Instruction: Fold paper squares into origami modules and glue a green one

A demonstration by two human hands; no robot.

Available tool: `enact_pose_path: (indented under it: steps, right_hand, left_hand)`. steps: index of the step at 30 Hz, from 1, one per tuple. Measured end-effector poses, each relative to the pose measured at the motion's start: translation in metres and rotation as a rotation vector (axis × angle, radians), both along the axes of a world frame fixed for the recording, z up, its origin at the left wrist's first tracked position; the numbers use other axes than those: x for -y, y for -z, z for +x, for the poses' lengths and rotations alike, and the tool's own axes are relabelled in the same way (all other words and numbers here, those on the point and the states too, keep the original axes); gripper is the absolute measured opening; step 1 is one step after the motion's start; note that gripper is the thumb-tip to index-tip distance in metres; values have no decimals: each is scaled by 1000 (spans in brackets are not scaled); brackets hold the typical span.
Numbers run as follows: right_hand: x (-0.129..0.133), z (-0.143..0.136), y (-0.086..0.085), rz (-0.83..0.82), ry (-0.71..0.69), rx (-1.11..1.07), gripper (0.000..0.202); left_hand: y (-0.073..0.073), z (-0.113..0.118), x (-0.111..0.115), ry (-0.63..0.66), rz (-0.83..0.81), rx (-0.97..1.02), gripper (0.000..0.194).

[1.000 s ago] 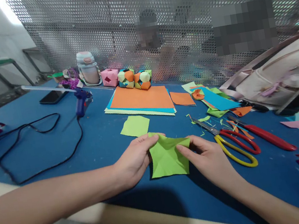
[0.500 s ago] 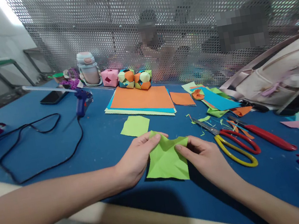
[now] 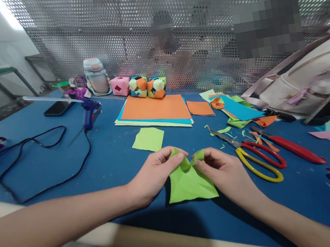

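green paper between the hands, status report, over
Left hand and right hand pinching green paper at its upper edge. Paper creased, dipping between the hands. Scissors close beside right hand, second green piece just beyond.

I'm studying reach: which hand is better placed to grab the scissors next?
Probably the right hand: it sits beside the scissors, while the left hand is farther, though both pinch the green paper.

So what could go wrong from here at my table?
The green paper, bent and puckered between your left hand and right hand, might tear or crease unevenly. Your right hand might knock the red-and-yellow scissors lying close beside it. Your left forearm might snag the black cord looping nearby.
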State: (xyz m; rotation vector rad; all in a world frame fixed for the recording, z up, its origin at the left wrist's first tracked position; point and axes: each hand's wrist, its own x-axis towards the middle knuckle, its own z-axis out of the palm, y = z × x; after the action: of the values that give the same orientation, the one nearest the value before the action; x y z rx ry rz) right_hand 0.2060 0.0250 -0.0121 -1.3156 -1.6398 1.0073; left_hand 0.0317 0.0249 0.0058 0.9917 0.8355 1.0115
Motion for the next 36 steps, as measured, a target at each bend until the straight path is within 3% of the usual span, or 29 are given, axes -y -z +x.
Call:
enact_pose_path:
  steps: [19,36]
  right_hand:
    - [0,-2,0,35,51,1,25]
    - [1,-1,2,34,14,10,24]
  left_hand:
    - [7,3,0,64,-212,105,27]
    - [9,3,-1,79,-198,108,29]
